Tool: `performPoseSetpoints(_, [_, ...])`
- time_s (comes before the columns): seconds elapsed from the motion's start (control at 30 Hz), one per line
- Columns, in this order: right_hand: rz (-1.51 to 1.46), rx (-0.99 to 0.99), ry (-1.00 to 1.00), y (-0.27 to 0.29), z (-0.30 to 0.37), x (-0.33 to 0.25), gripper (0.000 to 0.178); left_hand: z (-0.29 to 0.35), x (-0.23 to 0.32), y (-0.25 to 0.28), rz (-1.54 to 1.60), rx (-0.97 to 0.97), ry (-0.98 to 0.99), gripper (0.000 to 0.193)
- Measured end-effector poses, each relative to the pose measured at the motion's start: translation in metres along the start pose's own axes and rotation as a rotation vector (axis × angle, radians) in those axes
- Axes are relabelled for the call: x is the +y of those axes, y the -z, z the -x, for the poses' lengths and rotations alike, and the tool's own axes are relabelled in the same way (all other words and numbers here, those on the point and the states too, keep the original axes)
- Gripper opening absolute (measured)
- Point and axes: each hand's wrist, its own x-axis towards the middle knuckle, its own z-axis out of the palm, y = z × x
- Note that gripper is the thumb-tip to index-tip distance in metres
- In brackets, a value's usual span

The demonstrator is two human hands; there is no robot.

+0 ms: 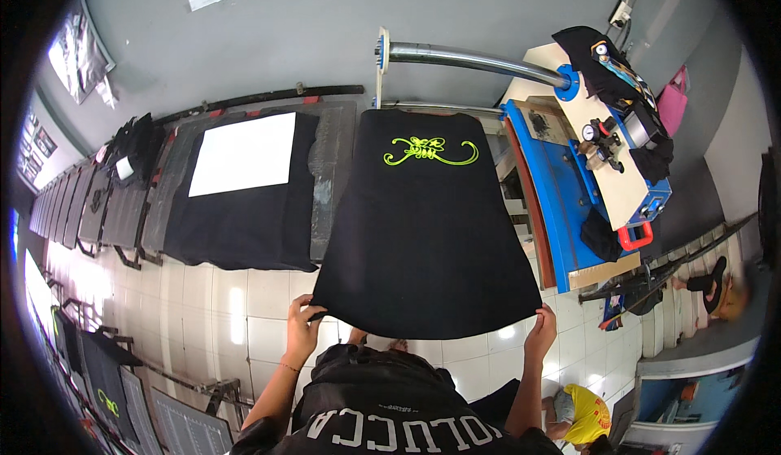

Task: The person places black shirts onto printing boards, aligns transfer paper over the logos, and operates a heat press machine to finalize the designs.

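Observation:
A black T-shirt [423, 235] with a neon green curly design [429, 151] near its far end is spread out in front of me. Its near hem is held by both my hands, one at each corner. My left hand [303, 325] pinches the left corner. The right corner is between the fingers of my right hand [540, 330]. The cloth looks stretched between them, and its far part lies on a support that it covers.
Left of it, another black shirt [244, 227] lies on a dark board with a white sheet [244, 155] on top. A blue and cream press machine [561, 203] stands at right, a steel cylinder [480, 63] behind. A person in a yellow shirt [587, 413] is at lower right.

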Motion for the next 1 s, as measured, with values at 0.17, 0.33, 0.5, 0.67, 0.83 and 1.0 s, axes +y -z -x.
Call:
performPoseSetpoints(0.17, [0.061,-0.036,-0.016,0.006,0.023,0.03,0.01,0.04,-0.007,-0.01,0.032,0.019,0.121,0.024])
performPoseSetpoints(0.33, [0.128,-0.134,-0.095,0.014,0.052,0.047,0.016,0.069,-0.01,-0.004,0.107,-0.037,0.19,0.02])
performPoseSetpoints(0.5, [0.147,-0.156,-0.253,0.004,0.092,0.034,0.037,0.097,-0.008,0.006,-0.007,-0.101,0.447,0.036])
performPoseSetpoints(0.67, [-0.199,-1.214,-0.161,0.001,0.166,0.011,0.03,0.131,-0.015,0.06,0.057,-0.868,0.447,0.036])
performPoseSetpoints(0.83, [-0.286,-1.5,-0.397,-0.02,0.189,0.009,0.028,0.148,0.0,0.082,0.076,-0.912,0.602,0.043])
performPoseSetpoints(1.0, [-0.252,-1.526,-0.406,-0.029,0.18,0.005,0.027,0.149,0.017,0.088,0.018,-0.833,0.588,0.035])
